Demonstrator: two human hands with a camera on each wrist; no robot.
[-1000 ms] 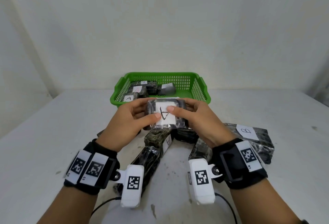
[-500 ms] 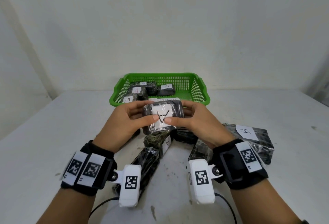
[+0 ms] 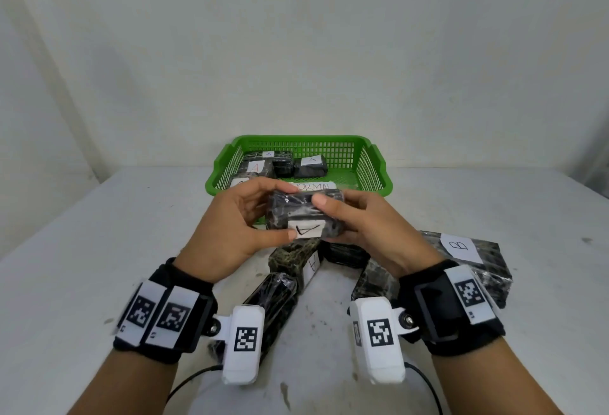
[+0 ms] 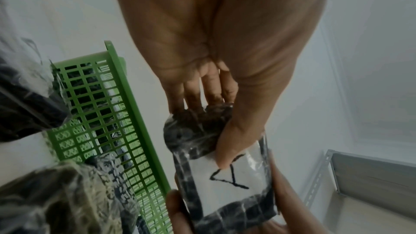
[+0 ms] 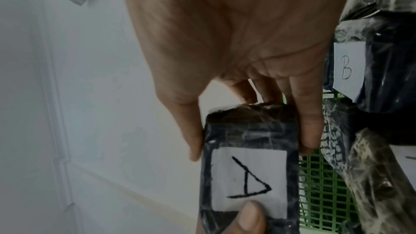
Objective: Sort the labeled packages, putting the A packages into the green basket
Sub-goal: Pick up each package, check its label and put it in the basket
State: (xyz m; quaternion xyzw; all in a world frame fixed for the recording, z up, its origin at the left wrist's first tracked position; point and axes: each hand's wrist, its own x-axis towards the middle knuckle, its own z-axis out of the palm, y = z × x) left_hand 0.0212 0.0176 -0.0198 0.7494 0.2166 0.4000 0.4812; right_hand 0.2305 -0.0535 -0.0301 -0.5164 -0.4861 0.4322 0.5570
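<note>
A small dark plastic-wrapped package (image 3: 304,215) with a white label marked A hangs in the air just in front of the green basket (image 3: 375,167). My left hand (image 3: 244,217) grips its left end, thumb on the label edge. My right hand (image 3: 356,220) grips its right end, thumb on top. The left wrist view shows the package (image 4: 225,181) pinched between my left thumb and fingers. In the right wrist view the package (image 5: 249,166) sits between my right thumb and fingers. Several A-labeled packages (image 3: 257,167) lie inside the basket.
More wrapped packages lie on the white table (image 3: 99,250) below my hands: one labeled A (image 3: 296,259), a long dark one (image 3: 273,302), and a large one labeled B (image 3: 468,256) at the right. A wall stands behind the basket.
Both hands have tilted the package so its A label has swung from the top face down toward me, and lifted it slightly closer to the basket.
</note>
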